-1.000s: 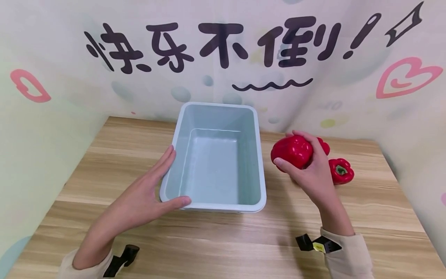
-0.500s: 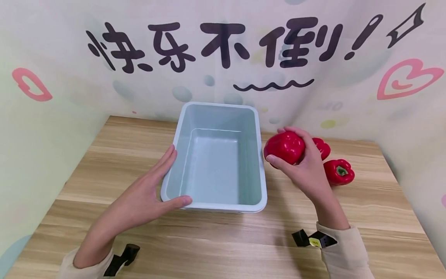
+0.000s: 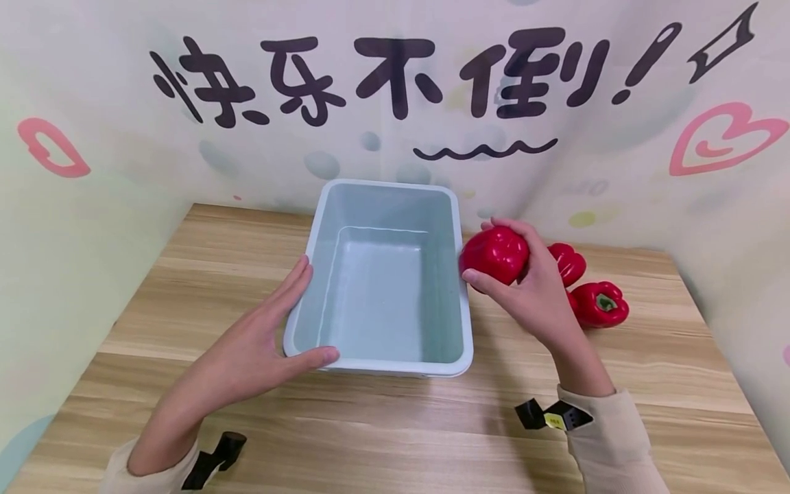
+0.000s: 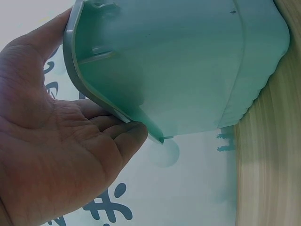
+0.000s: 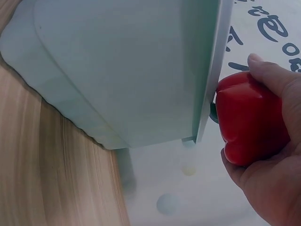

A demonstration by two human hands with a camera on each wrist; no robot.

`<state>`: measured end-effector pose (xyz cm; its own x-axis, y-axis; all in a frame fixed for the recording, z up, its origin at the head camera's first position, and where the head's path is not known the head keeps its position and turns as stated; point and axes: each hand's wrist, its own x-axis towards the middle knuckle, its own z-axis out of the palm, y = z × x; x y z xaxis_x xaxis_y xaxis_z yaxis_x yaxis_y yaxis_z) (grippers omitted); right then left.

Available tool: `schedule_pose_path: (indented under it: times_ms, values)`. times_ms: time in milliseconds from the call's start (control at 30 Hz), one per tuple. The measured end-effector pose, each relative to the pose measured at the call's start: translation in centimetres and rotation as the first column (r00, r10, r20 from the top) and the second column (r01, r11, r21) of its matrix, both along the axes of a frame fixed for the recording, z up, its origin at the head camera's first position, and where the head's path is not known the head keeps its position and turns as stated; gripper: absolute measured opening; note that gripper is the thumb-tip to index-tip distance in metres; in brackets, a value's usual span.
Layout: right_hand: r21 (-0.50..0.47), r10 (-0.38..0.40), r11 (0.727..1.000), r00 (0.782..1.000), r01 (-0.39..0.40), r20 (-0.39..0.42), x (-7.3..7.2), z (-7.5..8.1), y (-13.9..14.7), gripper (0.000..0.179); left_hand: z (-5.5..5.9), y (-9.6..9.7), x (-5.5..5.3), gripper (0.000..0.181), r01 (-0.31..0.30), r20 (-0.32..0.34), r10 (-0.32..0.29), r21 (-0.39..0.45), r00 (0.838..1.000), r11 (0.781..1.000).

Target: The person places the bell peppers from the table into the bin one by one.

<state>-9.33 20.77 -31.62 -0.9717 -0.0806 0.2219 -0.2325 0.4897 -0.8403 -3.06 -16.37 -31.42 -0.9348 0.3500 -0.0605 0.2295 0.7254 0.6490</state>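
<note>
A light blue plastic bin (image 3: 395, 365) stands on the table with nothing inside it. My left hand (image 3: 256, 343) holds its near-left corner, thumb on the front rim and fingers along the left side; the left wrist view shows fingertips tucked under the rim (image 4: 89, 94). My right hand (image 3: 543, 302) grips a red bell pepper (image 3: 496, 252) off the table, right beside the bin's right rim. In the right wrist view, the pepper (image 5: 251, 120) has its green stem (image 5: 213, 113) turned toward that rim, with thumb and fingers on opposite sides.
Two more red bell peppers lie to the right: a front pepper (image 3: 600, 305) showing its green stem, and a rear pepper (image 3: 568, 264) partly behind my right hand. A printed cloth backdrop (image 3: 395, 144) rises along the back edge of the wooden table (image 3: 395, 432).
My right hand has carried the bell pepper leftward and slightly up to the bin's right rim, uncovering more of the other two peppers. The left hand and the bin stay put.
</note>
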Motion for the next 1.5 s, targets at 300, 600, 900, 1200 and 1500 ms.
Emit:
schedule_pose_path:
  times_ms: [300,600,900,1200,1500]
  values:
    - [-0.03,0.021,0.999,1.0,-0.021,-0.005,-0.3,0.6,-0.4,0.084,0.2,0.1,0.1,0.115,-0.001,0.011,0.001,-0.01,1.0,1.0]
    - [-0.035,0.08,0.996,0.996,-0.082,-0.031,-0.9,1.0,-1.3,0.081,0.1,0.0,0.1,0.114,-0.004,0.003,0.004,-0.002,1.0,1.0]
    - [-0.019,0.122,0.992,0.991,-0.123,-0.047,-1.4,0.9,-2.0,0.084,0.0,0.0,0.1,0.114,-0.001,-0.003,0.001,-0.002,1.0,1.0]
    - [-0.018,0.155,0.988,0.987,-0.155,-0.033,-1.7,1.1,-2.7,0.081,0.0,-0.1,0.1,0.114,-0.004,-0.013,0.004,-0.007,1.0,1.0]
    - [0.058,0.215,0.975,0.977,-0.215,-0.008,-2.2,1.7,-3.3,0.087,0.0,0.0,0.0,0.114,-0.001,-0.009,0.001,0.006,1.0,1.0]
